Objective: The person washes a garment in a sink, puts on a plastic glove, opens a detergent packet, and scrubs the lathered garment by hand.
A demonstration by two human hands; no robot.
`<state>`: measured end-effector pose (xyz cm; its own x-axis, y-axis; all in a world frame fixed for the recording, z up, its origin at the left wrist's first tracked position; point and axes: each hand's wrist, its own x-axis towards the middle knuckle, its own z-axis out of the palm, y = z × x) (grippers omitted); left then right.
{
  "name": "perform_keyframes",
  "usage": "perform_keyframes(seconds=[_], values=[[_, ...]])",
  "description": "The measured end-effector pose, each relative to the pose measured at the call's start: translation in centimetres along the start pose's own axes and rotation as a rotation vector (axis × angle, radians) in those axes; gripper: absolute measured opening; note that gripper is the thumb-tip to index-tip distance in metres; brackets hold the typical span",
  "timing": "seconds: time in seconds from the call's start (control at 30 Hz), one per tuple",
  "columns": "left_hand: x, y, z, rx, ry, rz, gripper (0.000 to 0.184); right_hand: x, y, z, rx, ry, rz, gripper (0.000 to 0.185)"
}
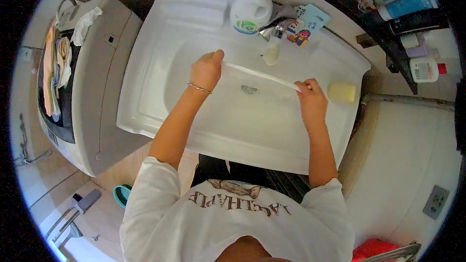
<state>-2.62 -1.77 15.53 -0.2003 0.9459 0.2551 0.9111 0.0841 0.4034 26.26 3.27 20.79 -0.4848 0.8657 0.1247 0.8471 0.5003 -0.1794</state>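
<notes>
A thin white strip (259, 73), which looks like a cloth pulled taut, stretches between my two hands above the white sink (160, 29). My left hand (207, 70), with a bracelet at the wrist, is closed in a fist round one end. Pinched in the fingers of my right hand (312, 101) is the other end, lower and to the right. Beneath the strip the drain (249, 89) shows in the basin. Just past my right hand, a pale yellow block (341, 92) rests on the sink's right side.
A white detergent bottle (251, 7) stands behind the basin beside the faucet (273, 51) and a light-blue printed packet (306, 24). Left of the sink is a washing machine (109, 87) with folded cloths (58, 73) on top. A dark shelf (388, 51) with bottles overhangs the right.
</notes>
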Motion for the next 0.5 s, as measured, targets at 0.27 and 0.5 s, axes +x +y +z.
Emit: perform_keyframes(seconds=[0.27, 0.5], values=[[-0.8, 1.1, -1.4, -0.241, 0.204, 0.127, 0.012, -0.6, -0.8, 0.8, 0.075, 0.089, -0.032, 0.027], [-4.8, -1.3, 7.9, 0.044, -0.675, 0.089, 0.028, -2.0, -0.6, 13.2, 0.089, -0.629, -0.055, 0.048]])
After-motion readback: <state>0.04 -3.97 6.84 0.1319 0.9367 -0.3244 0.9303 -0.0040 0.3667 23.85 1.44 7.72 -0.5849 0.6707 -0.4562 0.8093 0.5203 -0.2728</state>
